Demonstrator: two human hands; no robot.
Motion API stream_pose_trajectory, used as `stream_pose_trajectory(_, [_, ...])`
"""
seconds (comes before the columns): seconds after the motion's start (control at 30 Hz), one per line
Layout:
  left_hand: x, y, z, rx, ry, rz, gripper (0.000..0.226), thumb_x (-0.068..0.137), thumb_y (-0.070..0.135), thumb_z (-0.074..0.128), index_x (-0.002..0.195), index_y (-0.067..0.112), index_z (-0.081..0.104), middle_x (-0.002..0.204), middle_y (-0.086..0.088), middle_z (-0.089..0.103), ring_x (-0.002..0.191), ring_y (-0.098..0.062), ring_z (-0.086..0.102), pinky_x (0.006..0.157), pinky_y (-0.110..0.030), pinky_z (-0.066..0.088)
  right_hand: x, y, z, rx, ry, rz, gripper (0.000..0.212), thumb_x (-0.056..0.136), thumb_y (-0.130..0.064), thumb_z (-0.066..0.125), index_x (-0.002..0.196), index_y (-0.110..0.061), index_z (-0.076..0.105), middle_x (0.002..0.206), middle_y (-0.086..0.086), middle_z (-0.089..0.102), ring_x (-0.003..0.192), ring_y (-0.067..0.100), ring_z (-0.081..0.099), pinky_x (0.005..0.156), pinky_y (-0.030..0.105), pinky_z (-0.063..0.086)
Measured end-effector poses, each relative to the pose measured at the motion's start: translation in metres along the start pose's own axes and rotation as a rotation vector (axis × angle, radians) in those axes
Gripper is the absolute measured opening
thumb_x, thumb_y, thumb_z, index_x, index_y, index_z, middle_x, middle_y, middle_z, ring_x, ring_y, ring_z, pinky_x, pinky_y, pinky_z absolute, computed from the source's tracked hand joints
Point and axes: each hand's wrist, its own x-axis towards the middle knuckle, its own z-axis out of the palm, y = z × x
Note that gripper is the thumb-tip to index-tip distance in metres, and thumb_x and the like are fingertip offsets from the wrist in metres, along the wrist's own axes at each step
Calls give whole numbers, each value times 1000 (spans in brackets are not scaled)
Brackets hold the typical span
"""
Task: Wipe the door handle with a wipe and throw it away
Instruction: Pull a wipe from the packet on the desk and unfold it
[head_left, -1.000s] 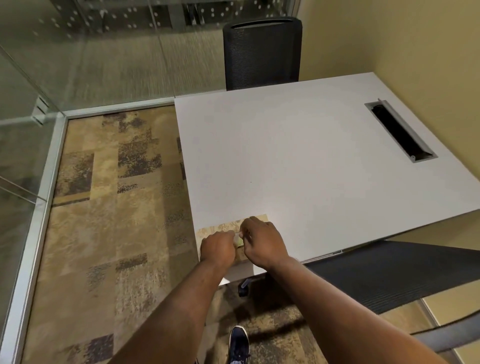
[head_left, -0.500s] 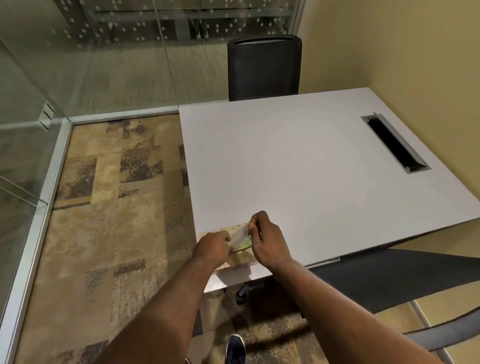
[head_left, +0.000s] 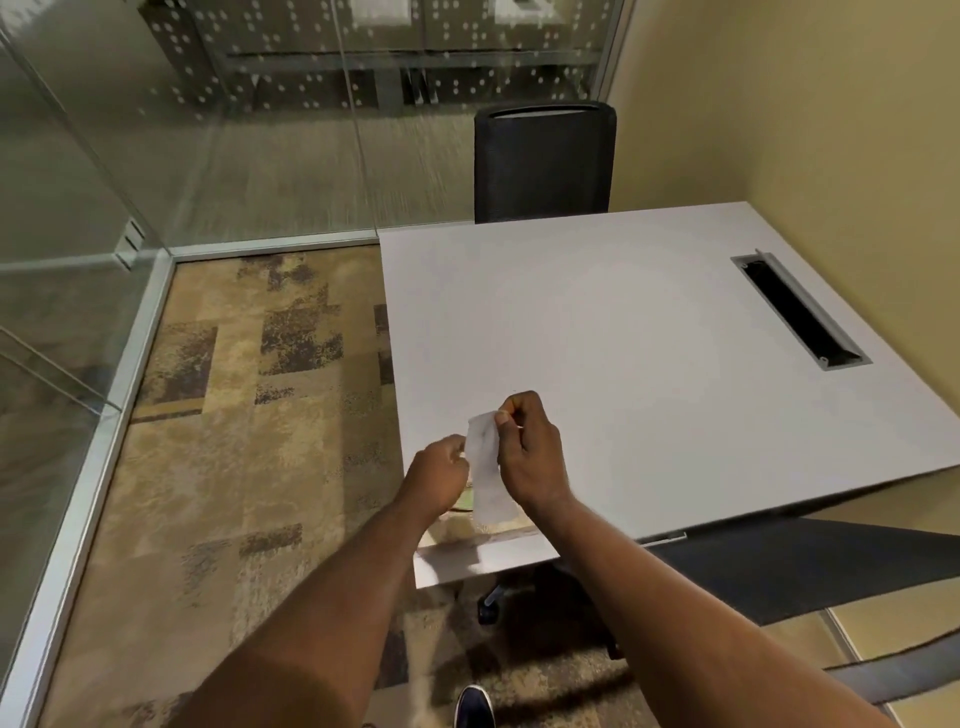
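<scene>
Up off the desk comes the wipe, now drawn out long between your hands.

Your right hand pinches the wipe's top edge between thumb and fingertips and has raised it since half a second ago, so the white strip hangs down in front of the packet at the desk's near corner. Your left hand is curled closed beside the wipe's lower part; whether it grips the wipe or the packet, you cannot tell. Judging from this, the wipe is nearly free, and no door handle is in view yet, so the wiping remains ahead.
</scene>
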Motion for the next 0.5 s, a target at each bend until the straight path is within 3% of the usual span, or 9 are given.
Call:
stream_pose_trajectory(0.07, [-4, 15, -15, -256, 28, -21, 14, 82, 17, 54, 72, 10, 61, 75, -5, 57, 75, -22, 52, 72, -35, 40, 2, -7, 4, 57, 41, 27, 7, 100, -17, 46, 94, -18, 49, 73, -8, 55, 63, 10, 51, 59, 26, 39])
stream_pose_trajectory(0.13, [-10, 32, -30, -481, 57, -52, 31, 90, 11, 53, 59, 17, 53, 62, -2, 45, 65, -19, 40, 64, -32, 34, 5, -15, 7, 119, 78, 57, 7, 100, -13, 45, 95, -17, 50, 78, -7, 57, 68, 8, 52, 62, 25, 41])
stream_pose_trajectory(0.23, [-27, 52, -55, -644, 26, -69, 37, 104, 25, 53, 68, 18, 59, 54, 7, 47, 53, -12, 41, 53, -24, 36, 10, -32, 12, 162, 112, 79, 8, 100, -12, 43, 99, -14, 51, 85, -7, 59, 77, 8, 56, 68, 27, 45])
stream_pose_trajectory(0.33, [-43, 62, -78, -661, -38, -6, 48, 91, 60, 62, 85, 12, 68, 62, 5, 58, 52, -8, 52, 54, -20, 44, 16, -48, 21, 177, 123, 99, 9, 102, -14, 41, 101, -15, 50, 88, -7, 59, 80, 7, 57, 69, 25, 44])
stream_pose_trajectory(0.37, [-50, 62, -86, -662, -32, 7, 51, 85, 63, 66, 88, 12, 69, 64, 5, 60, 53, -8, 54, 55, -21, 45, 16, -54, 24, 180, 111, 102, 9, 102, -15, 41, 102, -16, 50, 89, -7, 59, 82, 8, 58, 70, 24, 45])
stream_pose_trajectory(0.5, [-74, 55, -110, -583, 21, 139, 19, 95, 26, 71, 85, 10, 70, 68, -2, 63, 57, -11, 56, 59, -23, 49, 18, -73, 44, 172, 75, 87, 10, 104, -18, 43, 110, -16, 50, 100, -1, 61, 91, 17, 61, 75, 25, 48])
